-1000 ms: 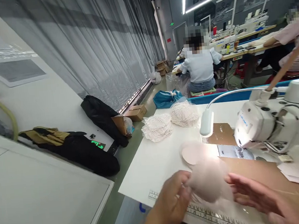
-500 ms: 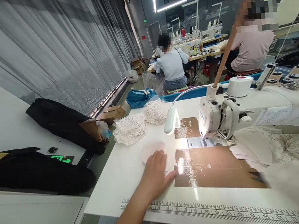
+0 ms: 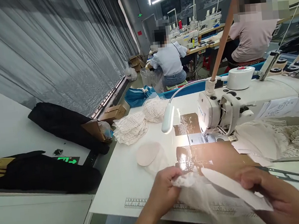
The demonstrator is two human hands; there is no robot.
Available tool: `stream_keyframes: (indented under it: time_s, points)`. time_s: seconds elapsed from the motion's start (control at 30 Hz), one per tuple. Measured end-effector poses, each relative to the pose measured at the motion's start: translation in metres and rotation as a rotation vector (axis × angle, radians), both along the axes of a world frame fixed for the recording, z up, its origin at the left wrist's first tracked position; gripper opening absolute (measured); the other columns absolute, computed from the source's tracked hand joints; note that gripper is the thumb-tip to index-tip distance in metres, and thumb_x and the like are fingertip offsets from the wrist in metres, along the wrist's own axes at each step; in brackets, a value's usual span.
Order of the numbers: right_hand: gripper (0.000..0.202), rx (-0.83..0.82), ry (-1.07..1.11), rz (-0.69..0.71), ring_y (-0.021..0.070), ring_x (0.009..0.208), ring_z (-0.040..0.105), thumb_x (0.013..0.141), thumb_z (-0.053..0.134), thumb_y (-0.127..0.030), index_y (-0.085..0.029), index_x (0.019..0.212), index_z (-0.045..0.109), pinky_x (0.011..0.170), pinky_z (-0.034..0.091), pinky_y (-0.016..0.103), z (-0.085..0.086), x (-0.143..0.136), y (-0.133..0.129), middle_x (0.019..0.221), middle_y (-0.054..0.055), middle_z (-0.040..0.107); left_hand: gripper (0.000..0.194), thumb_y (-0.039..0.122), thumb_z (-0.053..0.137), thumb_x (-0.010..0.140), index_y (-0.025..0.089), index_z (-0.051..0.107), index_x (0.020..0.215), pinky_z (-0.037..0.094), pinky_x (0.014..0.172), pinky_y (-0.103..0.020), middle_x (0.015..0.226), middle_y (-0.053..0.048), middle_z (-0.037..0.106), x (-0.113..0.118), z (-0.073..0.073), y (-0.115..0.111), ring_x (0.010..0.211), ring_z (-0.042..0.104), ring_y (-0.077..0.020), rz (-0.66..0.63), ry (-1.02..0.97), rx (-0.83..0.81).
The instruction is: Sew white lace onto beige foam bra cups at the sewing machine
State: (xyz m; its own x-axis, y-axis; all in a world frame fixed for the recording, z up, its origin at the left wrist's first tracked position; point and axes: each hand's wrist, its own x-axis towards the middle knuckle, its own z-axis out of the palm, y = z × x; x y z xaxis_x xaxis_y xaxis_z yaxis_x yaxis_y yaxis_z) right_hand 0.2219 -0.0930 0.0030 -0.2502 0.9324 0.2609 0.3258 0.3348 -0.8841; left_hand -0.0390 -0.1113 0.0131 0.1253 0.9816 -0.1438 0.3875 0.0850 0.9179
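My left hand [image 3: 168, 188] pinches the gathered edge of a thin, sheer white fabric piece [image 3: 195, 191] above the table's front edge. My right hand [image 3: 272, 188] grips a smooth off-white, rounded fabric piece [image 3: 229, 185], held tilted beside the sheer one. Whether the two pieces are joined, I cannot tell. Left of my hands, a pale round fabric piece [image 3: 149, 154] lies flat on the white table with sheer material under it. Ahead stands a white sewing machine [image 3: 209, 112], its lamp lit over the needle area.
Lace bundles [image 3: 131, 127] sit at the table's far left. More lace and cut pieces [image 3: 259, 139] lie right of the needle. A dark-handled tool [image 3: 291, 174] rests beside my right hand. Brown sheeting [image 3: 211, 155] covers the front table area. Two people [image 3: 170, 63] sit farther off.
My left hand has left the round piece on the table and come right and nearer to pinch the sheer fabric. My right hand has brought fabric in from the right edge.
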Motion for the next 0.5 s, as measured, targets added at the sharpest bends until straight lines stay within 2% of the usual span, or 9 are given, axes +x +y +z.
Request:
stream_keyframes:
  time_s: [0.07, 0.1, 0.2, 0.23, 0.3, 0.37, 0.4, 0.43, 0.5]
  points:
    - [0.009, 0.004, -0.043, -0.11, 0.0215, 0.075, 0.061, 0.077, 0.063, -0.033, -0.026, 0.074, 0.058, 0.06, 0.049, 0.028, -0.005, 0.006, 0.006, 0.083, 0.004, 0.066, 0.024, 0.034, 0.06, 0.087, 0.014, 0.067, 0.076, 0.037, 0.063, -0.022, 0.069, 0.0, 0.057, -0.003, -0.002, -0.002, 0.068, 0.05, -0.0132, 0.099, -0.05, 0.001]
    - [0.012, -0.034, -0.052, -0.113, 0.0204, 0.073, 0.06, 0.08, 0.061, -0.035, -0.026, 0.075, 0.058, 0.059, 0.048, 0.027, -0.008, 0.005, 0.008, 0.082, 0.004, 0.064, 0.028, 0.04, 0.059, 0.088, 0.014, 0.068, 0.08, 0.039, 0.064, -0.022, 0.071, -0.001, 0.058, -0.001, -0.002, -0.004, 0.069, 0.052, -0.0138, 0.071, -0.161, -0.045]
    - [0.021, -0.337, 0.037, 0.117, 0.0176, 0.068, 0.056, 0.087, 0.055, -0.042, -0.023, 0.079, 0.06, 0.061, 0.047, 0.027, -0.015, -0.012, 0.009, 0.076, 0.002, 0.061, 0.051, 0.057, 0.06, 0.085, 0.021, 0.062, 0.121, 0.046, 0.08, -0.03, 0.097, -0.007, 0.064, 0.017, 0.0, -0.01, 0.088, 0.061, -0.02, -0.196, -0.619, -0.155]
    - [0.022, -0.461, 0.107, 0.228, 0.0177, 0.069, 0.056, 0.087, 0.056, -0.042, -0.022, 0.081, 0.062, 0.062, 0.047, 0.027, -0.018, -0.019, 0.008, 0.075, 0.001, 0.061, 0.065, 0.06, 0.063, 0.082, 0.026, 0.051, 0.136, 0.046, 0.086, -0.034, 0.112, -0.009, 0.062, 0.023, 0.001, -0.012, 0.096, 0.061, -0.0225, -0.291, -0.731, -0.158]
    - [0.022, -0.664, 0.266, 0.359, 0.0189, 0.073, 0.057, 0.083, 0.06, -0.041, -0.02, 0.088, 0.065, 0.067, 0.048, 0.029, -0.022, -0.03, 0.005, 0.078, 0.001, 0.063, 0.089, 0.064, 0.068, 0.075, 0.037, 0.027, 0.148, 0.047, 0.088, -0.037, 0.139, -0.012, 0.046, 0.03, 0.0, -0.015, 0.106, 0.061, -0.0255, -0.415, -0.844, -0.14]
    - [0.023, -0.782, 0.402, 0.345, 0.0196, 0.074, 0.058, 0.08, 0.064, -0.04, -0.02, 0.091, 0.068, 0.069, 0.049, 0.031, -0.024, -0.034, 0.001, 0.078, 0.001, 0.065, 0.094, 0.064, 0.07, 0.072, 0.042, 0.02, 0.149, 0.051, 0.074, -0.031, 0.151, -0.013, 0.03, 0.029, -0.002, -0.016, 0.098, 0.064, -0.0231, -0.417, -0.817, -0.116]
    - [0.023, -0.822, 0.454, 0.314, 0.0197, 0.073, 0.059, 0.08, 0.065, -0.041, -0.021, 0.091, 0.069, 0.069, 0.049, 0.032, -0.023, -0.035, -0.001, 0.078, 0.001, 0.066, 0.093, 0.062, 0.072, 0.072, 0.042, 0.022, 0.148, 0.05, 0.067, -0.027, 0.152, -0.013, 0.028, 0.026, -0.003, -0.016, 0.09, 0.064, -0.02, -0.358, -0.744, -0.084]
    - [0.024, -0.857, 0.499, 0.28, 0.02, 0.072, 0.059, 0.079, 0.064, -0.042, -0.021, 0.09, 0.07, 0.069, 0.048, 0.032, -0.022, -0.035, -0.002, 0.077, 0.001, 0.066, 0.095, 0.057, 0.076, 0.07, 0.041, 0.025, 0.148, 0.049, 0.064, -0.025, 0.151, -0.013, 0.031, 0.023, -0.004, -0.016, 0.084, 0.063, -0.0173, -0.272, -0.643, -0.046]
    - [0.025, -0.892, 0.559, 0.237, 0.0209, 0.069, 0.06, 0.078, 0.065, -0.044, -0.021, 0.087, 0.07, 0.066, 0.048, 0.033, -0.016, -0.035, -0.004, 0.072, 0.001, 0.066, 0.095, 0.044, 0.083, 0.066, 0.034, 0.033, 0.147, 0.049, 0.071, -0.026, 0.142, -0.012, 0.044, 0.018, -0.005, -0.016, 0.084, 0.061, -0.0169, -0.114, -0.459, -0.024]
